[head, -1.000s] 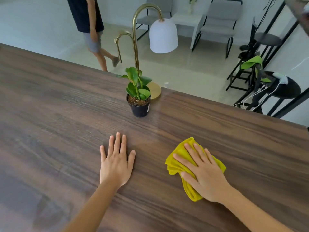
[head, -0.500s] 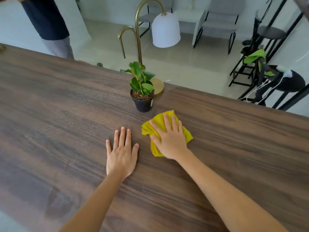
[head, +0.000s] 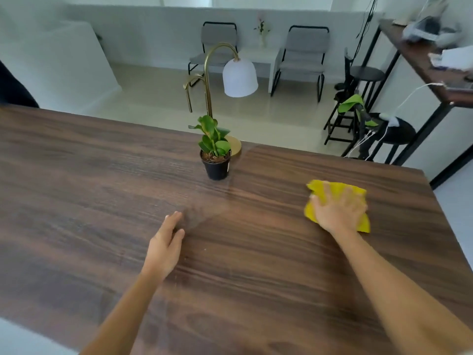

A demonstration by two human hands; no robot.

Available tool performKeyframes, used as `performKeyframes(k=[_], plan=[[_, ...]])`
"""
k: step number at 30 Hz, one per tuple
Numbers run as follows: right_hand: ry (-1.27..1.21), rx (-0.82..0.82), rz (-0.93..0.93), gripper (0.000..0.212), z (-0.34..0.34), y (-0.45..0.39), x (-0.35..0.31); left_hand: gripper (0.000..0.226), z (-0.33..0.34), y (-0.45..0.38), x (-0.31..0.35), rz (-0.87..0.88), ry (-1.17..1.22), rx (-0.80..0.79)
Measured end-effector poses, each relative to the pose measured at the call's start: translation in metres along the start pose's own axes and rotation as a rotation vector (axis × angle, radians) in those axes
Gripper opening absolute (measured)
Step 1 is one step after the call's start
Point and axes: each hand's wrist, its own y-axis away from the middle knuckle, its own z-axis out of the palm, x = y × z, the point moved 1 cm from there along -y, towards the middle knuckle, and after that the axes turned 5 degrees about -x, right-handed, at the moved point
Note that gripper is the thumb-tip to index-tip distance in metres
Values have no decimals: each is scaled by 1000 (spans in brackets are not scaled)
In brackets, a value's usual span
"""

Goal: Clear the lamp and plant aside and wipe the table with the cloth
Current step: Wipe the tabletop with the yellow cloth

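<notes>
A dark wooden table (head: 102, 201) fills the view. At its far edge stands a brass lamp (head: 208, 98) with a white bell shade, and just in front of it a small green plant in a black pot (head: 216, 167). My right hand (head: 337, 211) presses flat on a yellow cloth (head: 358, 193) near the table's right side, blurred by motion. My left hand (head: 165, 244) rests on the wood in the middle, fingers together, holding nothing. A faint damp sheen shows on the surface between my hands.
The table's right edge (head: 445, 219) lies close to the cloth. Beyond the far edge are two grey chairs (head: 302, 55), black stools (head: 366, 73) and a shelf (head: 422, 55) with cables at the right. A dark shape (head: 12, 90) shows at the far left.
My right hand has swept the cloth from beside the plant pot out to the right. The left hand has turned slightly. The view has tilted up, and the person at the left has mostly left view.
</notes>
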Motion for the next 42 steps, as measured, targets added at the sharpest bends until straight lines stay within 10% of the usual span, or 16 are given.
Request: performKeyframes(k=[5, 9, 14, 19, 25, 31, 36, 39, 42], plan=[[117, 21, -590, 60, 86, 135, -97, 46, -20, 38, -53, 37, -494, 80], [187, 17, -867, 55, 95, 226, -19, 51, -18, 51, -71, 30, -646, 69], [170, 71, -409, 63, 56, 179, 81, 53, -15, 49, -67, 51, -650, 65], [-16, 8, 49, 68, 35, 84, -33, 51, -23, 47, -67, 64, -573, -5], [99, -53, -593, 60, 119, 176, -207, 47, -68, 65, -92, -13, -550, 81], [205, 34, -999, 54, 130, 298, -79, 52, -70, 87, -107, -96, -622, 116], [202, 72, -438, 66, 83, 227, 24, 52, -68, 85, -107, -94, -626, 125], [88, 57, -78, 71, 72, 169, -34, 52, -70, 84, -108, -90, -617, 111], [63, -45, -160, 68, 90, 162, -134, 51, -71, 86, -108, -91, -616, 106]])
